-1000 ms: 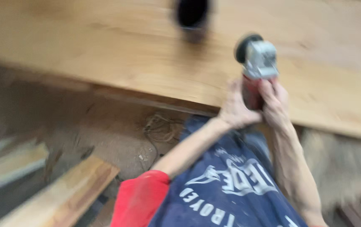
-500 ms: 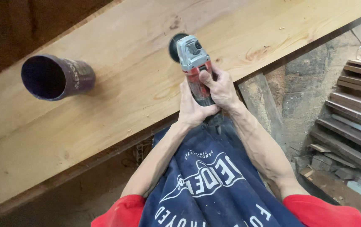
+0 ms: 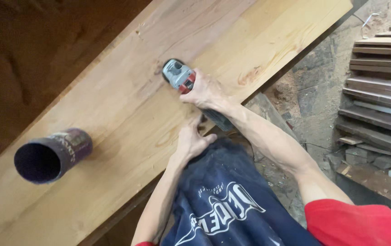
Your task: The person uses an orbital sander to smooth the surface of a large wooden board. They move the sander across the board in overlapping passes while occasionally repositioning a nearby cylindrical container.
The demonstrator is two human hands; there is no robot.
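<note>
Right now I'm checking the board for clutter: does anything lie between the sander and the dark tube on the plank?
Nothing visible does. The right hand grips the sander on the plank, and the left hand rests at the near edge. The dark tube lies on its side further left, with only bare wood between it and the tool.

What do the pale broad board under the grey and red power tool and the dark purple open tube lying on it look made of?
Pale broad board: bare softwood, seemingly unfinished; grain lines and knots show. Dark purple open tube: probably rolled sanding sleeve or cardboard; matte, scuffed, thin-walled, uncertain. Grey and red power tool: grey head looks cast metal, red body plastic.
</note>
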